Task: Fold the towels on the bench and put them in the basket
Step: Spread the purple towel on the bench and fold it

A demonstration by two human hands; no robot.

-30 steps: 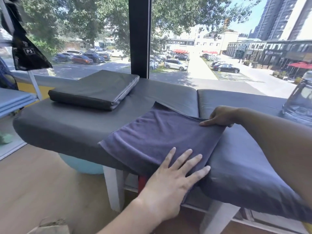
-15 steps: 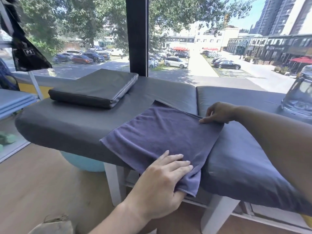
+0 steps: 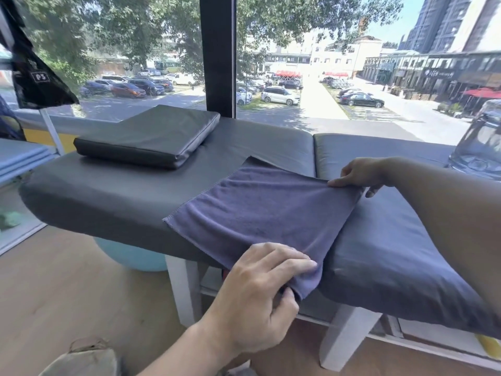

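Purple microfibre towel (image 3: 260,213) is lying across the padded bench (image 3: 130,196); left hand (image 3: 260,294) is pinching its near corner, right hand (image 3: 357,175) is gripping the far corner, probably readying another fold.

I see a dark square cushion (image 3: 151,137) at the far left, a glass jar (image 3: 479,142) at the right, and a light blue ball (image 3: 132,255) underneath on the floor

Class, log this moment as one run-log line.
stage: folding | purple towel: flat on grey bench | left hand: pinches near corner | right hand: pinches far corner
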